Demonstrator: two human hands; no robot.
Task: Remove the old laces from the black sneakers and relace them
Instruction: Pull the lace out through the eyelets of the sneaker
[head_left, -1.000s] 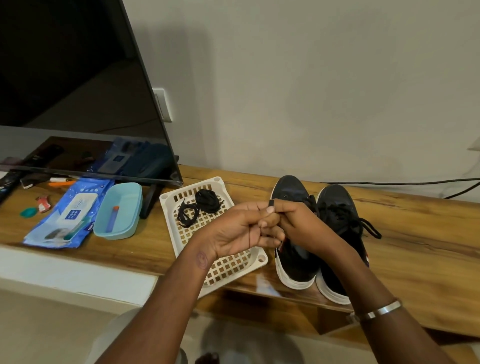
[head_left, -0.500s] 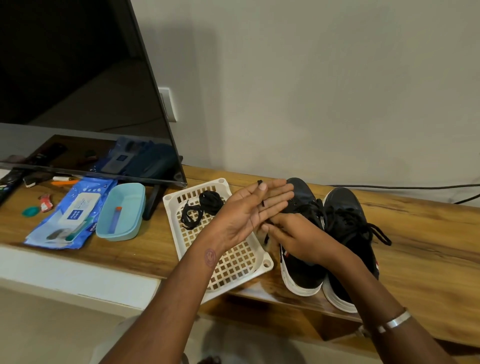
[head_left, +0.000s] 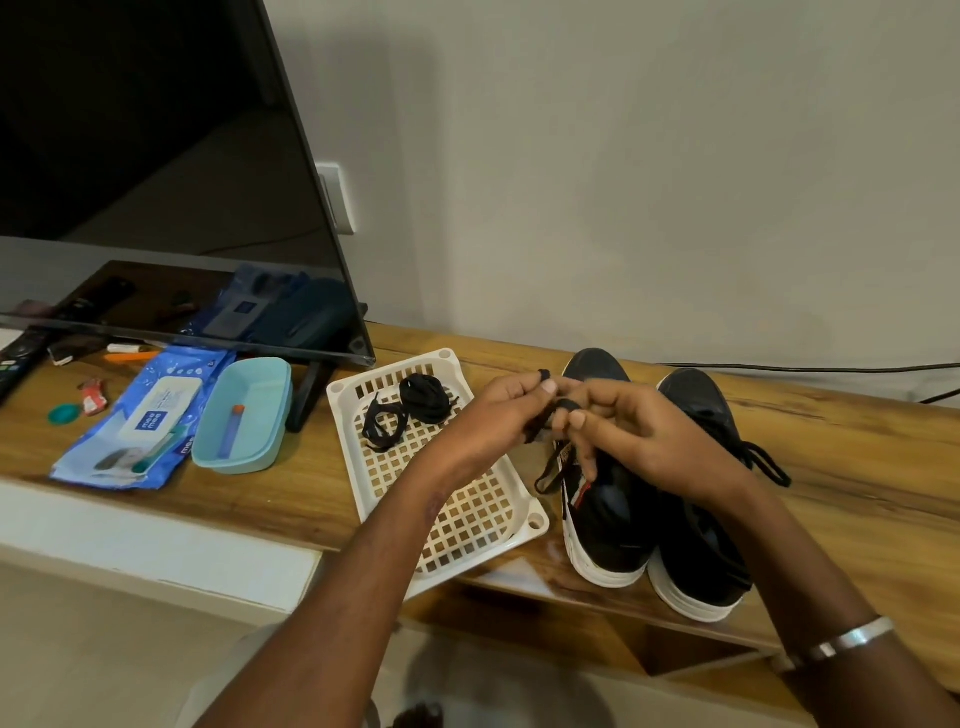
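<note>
Two black sneakers with white soles stand side by side on the wooden shelf: the left sneaker (head_left: 605, 525) and the right sneaker (head_left: 696, 561), toes toward the wall. My left hand (head_left: 498, 415) and my right hand (head_left: 639, 436) meet above the left sneaker and both pinch a black lace (head_left: 543, 418) wound round the fingers; its loose end (head_left: 550, 470) hangs down to the shoe. The right sneaker keeps its lace (head_left: 766, 462), trailing to the right. Two coiled black laces (head_left: 410, 410) lie in a white perforated tray (head_left: 467, 525).
A TV (head_left: 156, 182) stands at the left on the shelf. Before it lie a blue wipes pack (head_left: 140, 421), a teal dish (head_left: 244, 415) holding a small tube, a remote (head_left: 15, 364) and small items. A cable (head_left: 805, 368) runs along the wall.
My left hand, held flat with fingers straight half a second ago, has curled again and pinches the lace. Both hands have come together above the left sneaker, winding the lace.
</note>
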